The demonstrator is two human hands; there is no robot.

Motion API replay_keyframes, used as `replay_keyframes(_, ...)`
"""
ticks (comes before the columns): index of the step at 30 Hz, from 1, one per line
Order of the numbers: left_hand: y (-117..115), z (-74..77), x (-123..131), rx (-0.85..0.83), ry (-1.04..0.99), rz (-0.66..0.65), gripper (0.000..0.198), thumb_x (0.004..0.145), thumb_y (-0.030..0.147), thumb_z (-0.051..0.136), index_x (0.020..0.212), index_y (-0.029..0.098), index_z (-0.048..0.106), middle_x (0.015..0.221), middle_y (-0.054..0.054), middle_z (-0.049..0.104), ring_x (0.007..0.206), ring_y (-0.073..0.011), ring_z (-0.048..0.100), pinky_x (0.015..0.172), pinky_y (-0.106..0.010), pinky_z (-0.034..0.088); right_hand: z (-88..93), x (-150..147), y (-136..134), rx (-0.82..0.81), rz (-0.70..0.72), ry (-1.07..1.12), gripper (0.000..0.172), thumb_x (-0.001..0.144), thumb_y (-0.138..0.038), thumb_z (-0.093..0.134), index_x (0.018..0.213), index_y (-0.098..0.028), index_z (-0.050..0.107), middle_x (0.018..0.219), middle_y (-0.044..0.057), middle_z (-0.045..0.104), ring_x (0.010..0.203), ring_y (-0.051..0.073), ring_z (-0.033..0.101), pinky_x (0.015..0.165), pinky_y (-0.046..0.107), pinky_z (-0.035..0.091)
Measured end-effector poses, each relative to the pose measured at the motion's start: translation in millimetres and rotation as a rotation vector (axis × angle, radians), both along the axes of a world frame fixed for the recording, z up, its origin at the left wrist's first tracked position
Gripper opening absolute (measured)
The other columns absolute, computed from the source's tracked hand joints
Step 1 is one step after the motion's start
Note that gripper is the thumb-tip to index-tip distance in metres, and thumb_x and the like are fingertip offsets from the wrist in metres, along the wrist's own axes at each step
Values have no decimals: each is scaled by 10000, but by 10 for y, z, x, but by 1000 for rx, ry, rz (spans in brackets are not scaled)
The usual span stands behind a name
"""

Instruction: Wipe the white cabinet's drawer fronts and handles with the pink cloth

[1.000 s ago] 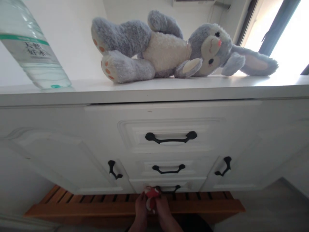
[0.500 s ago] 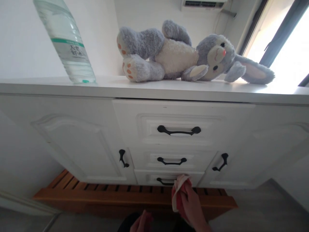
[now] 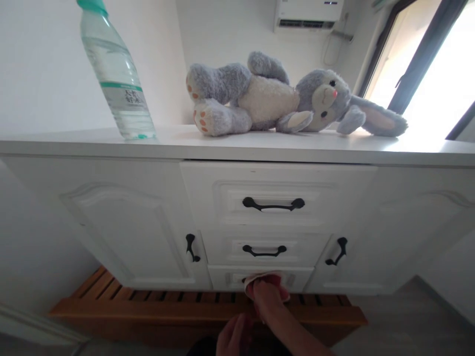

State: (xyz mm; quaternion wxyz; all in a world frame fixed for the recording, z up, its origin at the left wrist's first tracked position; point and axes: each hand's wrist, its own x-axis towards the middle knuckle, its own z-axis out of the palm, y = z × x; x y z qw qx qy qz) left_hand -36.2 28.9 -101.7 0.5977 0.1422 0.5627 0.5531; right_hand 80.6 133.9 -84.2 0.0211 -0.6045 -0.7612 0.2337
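My right hand [image 3: 267, 299] presses a red and white cloth [image 3: 265, 281] against the front of the lowest drawer [image 3: 226, 278] of a white cabinet [image 3: 122, 222], covering that drawer's black handle. My left hand [image 3: 232, 337] hangs low near the bottom edge of the view, fingers loosely curled, holding nothing I can see. Above are two more drawers, each with a black handle [image 3: 273, 203], the middle one's handle [image 3: 264, 250] just over the cloth.
On the cabinet top lie a grey and cream plush rabbit [image 3: 282, 101] and a water bottle [image 3: 117, 79] with a green cap. Cabinet doors with black pulls [image 3: 191, 247] flank the drawers. A wooden slatted rack [image 3: 208, 309] runs below. A window is at the right.
My right hand has moved the cloth left from the drawer's right end onto the middle of the lowest drawer. My left hand has let go of the cloth and dropped lower. The view tilted up slightly.
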Motion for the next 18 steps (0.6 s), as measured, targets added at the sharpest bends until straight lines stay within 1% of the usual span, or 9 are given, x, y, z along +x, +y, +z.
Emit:
replay_keyframes(3,345,640,159,174,-202,16,505,575,455,886,977,188,739,907,-79,804,667,-156,703,595,-260,525,-36,187,-100,64,10,70,396,854,-59,400,1112,-124,694,1105,185,738,1043,273,703,917,367,513)
replay_keyframes(5,576,1038,244,241,-379,17,431,665,371,844,1046,224,704,1102,-62,766,763,-181,728,637,-292,547,-38,400,-235,116,-81,179,427,852,-95,375,1158,-128,671,1149,169,728,1077,257,687,961,358,497)
replay_keyframes(7,760,1320,311,253,-547,-13,297,715,322,803,967,208,693,949,-21,746,760,-176,722,607,-273,524,44,679,-410,119,-226,373,371,843,-214,428,1089,-123,691,1097,169,742,1035,285,696,945,379,512)
replay_keyframes(9,869,1457,370,248,-633,-29,232,750,306,773,931,204,669,844,18,699,688,-137,690,571,-252,491,287,982,-607,46,-297,618,381,827,-412,518,1002,-138,717,1015,150,760,974,315,706,901,397,539)
replay_keyframes(11,891,1473,426,239,-618,-8,254,765,327,768,957,209,651,838,37,674,618,-92,640,545,-234,457,732,1252,-802,-27,-289,791,487,771,-577,602,990,-164,734,1008,127,765,978,330,704,893,407,551)
replay_keyframes(13,826,1409,479,250,-568,36,316,744,376,790,962,203,641,854,33,671,596,-71,607,534,-221,431,1342,1436,-956,-6,-315,859,521,696,-601,698,1008,-187,744,1023,122,764,988,339,702,904,425,556)
replay_keyframes(16,563,1218,524,299,-531,64,420,666,456,838,931,196,640,850,13,704,573,-65,574,526,-219,406,2328,1475,-1041,167,-284,906,418,615,-519,804,892,-211,751,866,139,764,807,320,716,738,420,603)
replay_keyframes(17,432,1139,521,301,-519,48,455,629,481,854,912,193,646,822,7,715,555,-67,565,516,-223,397,2611,1418,-1024,272,-240,913,388,569,-475,844,854,-227,753,832,143,762,759,310,710,694,408,607)
replay_keyframes(18,279,1058,507,283,-506,8,490,592,508,867,898,188,658,789,-1,724,538,-77,567,505,-231,391,2850,1328,-989,340,-180,908,368,593,-442,842,883,-232,756,866,148,763,787,303,708,723,408,605)
